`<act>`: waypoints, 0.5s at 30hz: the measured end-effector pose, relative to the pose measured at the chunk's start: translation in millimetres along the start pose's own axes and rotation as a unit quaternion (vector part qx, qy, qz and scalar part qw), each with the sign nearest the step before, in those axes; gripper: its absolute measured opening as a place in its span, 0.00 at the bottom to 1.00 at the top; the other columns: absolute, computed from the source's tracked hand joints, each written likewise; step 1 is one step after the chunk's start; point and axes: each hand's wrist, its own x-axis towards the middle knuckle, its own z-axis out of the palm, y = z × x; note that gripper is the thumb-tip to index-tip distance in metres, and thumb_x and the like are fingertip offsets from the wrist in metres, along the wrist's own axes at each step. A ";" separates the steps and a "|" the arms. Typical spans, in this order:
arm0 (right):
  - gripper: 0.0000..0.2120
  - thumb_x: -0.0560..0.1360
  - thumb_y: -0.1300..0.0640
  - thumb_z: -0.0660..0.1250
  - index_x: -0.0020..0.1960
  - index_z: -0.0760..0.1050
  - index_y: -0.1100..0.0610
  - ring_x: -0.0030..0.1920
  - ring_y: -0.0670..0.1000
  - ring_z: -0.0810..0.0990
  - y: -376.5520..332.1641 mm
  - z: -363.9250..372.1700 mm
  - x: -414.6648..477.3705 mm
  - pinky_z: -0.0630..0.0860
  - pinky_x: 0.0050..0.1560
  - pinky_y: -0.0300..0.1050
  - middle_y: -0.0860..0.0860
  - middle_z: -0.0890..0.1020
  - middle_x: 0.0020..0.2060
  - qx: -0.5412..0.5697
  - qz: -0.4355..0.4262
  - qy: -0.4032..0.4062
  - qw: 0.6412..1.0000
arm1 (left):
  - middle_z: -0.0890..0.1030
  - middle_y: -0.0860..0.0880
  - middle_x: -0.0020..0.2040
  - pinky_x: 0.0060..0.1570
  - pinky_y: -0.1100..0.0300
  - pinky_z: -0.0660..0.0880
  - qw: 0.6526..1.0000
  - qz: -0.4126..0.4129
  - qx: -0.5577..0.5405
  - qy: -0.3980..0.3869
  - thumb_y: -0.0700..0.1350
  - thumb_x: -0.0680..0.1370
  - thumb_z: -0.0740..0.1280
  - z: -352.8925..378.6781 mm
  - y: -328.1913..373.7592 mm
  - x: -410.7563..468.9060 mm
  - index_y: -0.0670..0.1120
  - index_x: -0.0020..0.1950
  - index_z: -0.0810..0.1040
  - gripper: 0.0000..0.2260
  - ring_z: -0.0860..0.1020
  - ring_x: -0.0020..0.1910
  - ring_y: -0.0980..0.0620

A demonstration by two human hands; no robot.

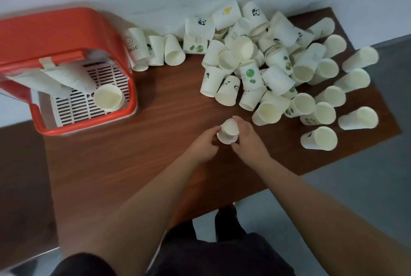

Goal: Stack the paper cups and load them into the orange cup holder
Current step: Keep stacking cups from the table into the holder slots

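A short stack of white paper cups (228,131) stands upside down on the brown table (144,153), near its middle. My left hand (205,145) grips it from the left and my right hand (248,140) from the right. The orange cup holder (44,37) stands open at the table's left end. Long stacks of cups (66,77) lie slanted inside it on a white slotted tray, with one cup mouth (108,97) facing up. A big heap of loose paper cups (266,62), some printed with pandas and green dots, covers the table's right side.
A short row of cups (155,50) lies between the holder and the heap by the white wall. The table's front edge runs diagonally; grey floor and my dark shoe (226,215) show beyond it. A lower brown surface (20,175) lies at the left.
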 end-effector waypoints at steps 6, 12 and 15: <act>0.22 0.69 0.51 0.76 0.59 0.71 0.51 0.52 0.52 0.78 7.7 -22.6 -6.3 0.76 0.50 0.49 0.49 0.78 0.52 0.073 0.023 0.017 0.997 | 0.72 0.53 0.67 0.67 0.50 0.73 0.996 0.075 0.021 0.049 0.47 0.72 0.75 5.9 4.1 -2.7 0.55 0.73 0.71 0.30 0.70 0.68 0.55; 0.17 0.76 0.51 0.73 0.60 0.76 0.58 0.46 0.50 0.85 1.9 -65.0 -19.2 0.81 0.47 0.48 0.56 0.85 0.52 0.519 0.193 0.006 0.833 | 0.74 0.55 0.71 0.64 0.48 0.77 0.986 0.075 -0.145 0.034 0.55 0.67 0.80 -4.0 39.4 -15.8 0.63 0.74 0.67 0.39 0.77 0.66 0.51; 0.13 0.79 0.51 0.68 0.59 0.79 0.59 0.44 0.52 0.84 0.0 -77.0 -24.5 0.80 0.49 0.51 0.55 0.86 0.45 0.626 0.219 -0.063 0.746 | 0.77 0.54 0.67 0.61 0.54 0.78 0.978 0.100 -0.164 0.078 0.52 0.72 0.78 4.4 65.4 -15.5 0.60 0.75 0.65 0.35 0.79 0.63 0.54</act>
